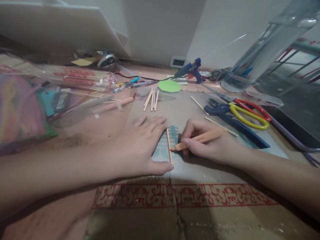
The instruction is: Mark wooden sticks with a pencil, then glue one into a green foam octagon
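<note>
- Here's the thin wooden stick (169,141), lying on the printed sheet (200,170), and the orange marker (200,138) has its tip right on it, a little closer to the near end!
- The danger, I'd judge: a stick this slim could roll or pivot if the thumb lets up, and the ink would streak along it.
- Lean too hard on that tip and the stick may skid leftward; the colour could then smear onto the sheet.
- Over to the left hand (147,141): palm down, fingers spread, left of the stick, thumb at its near end, fingertips by its far end. How firmly they press, I can't tell.
- And the right hand (216,148), right of the stick: grasping the marker in a writing grip, barrel slanting away rightward, forearm slanting in from the near right.
- Beyond the stick, off to its right, the glue gun (191,70) shows a red light; its nozzle may be hot, a likely burn should either hand stray there.
</note>
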### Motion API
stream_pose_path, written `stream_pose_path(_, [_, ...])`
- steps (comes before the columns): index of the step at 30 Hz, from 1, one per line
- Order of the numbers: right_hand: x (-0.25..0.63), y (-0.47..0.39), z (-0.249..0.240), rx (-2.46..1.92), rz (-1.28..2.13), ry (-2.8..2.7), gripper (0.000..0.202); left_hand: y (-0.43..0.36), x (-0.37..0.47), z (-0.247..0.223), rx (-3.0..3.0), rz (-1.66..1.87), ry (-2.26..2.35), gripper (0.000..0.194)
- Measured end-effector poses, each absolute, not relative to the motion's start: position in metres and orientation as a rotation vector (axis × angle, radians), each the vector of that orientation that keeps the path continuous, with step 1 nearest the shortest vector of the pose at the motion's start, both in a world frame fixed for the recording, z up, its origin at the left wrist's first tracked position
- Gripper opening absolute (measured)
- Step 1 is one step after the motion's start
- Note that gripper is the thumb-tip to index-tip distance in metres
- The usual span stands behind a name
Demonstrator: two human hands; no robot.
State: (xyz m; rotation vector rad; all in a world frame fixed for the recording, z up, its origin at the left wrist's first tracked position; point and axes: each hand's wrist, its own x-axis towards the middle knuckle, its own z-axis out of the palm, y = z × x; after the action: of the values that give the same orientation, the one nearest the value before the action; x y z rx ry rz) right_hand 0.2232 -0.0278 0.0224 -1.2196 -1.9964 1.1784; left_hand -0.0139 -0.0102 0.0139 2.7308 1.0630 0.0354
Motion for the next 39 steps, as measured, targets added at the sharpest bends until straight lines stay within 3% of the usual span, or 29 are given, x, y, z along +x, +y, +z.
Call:
stream_pose_path(23, [0.2230,-0.0297,0.0262,-1.057,1.328,-2.097,0.018,-0.0101,-0.0133,0.0149,2.737,0.051,1.067,0.100])
stream_pose_path(30, [0.2227,-0.0299,0.0261,-1.074,1.347,-2.080,0.020,-0.0073,-0.0165,0.0180,2.746,-0.036,1.025,0.114])
stream_pose_path(39, [0.2241,-0.0290,0.0239,-1.065,1.375,-2.072,0.018,-0.0119,-0.0089,0.0137,2.719,0.048,1.051,0.096])
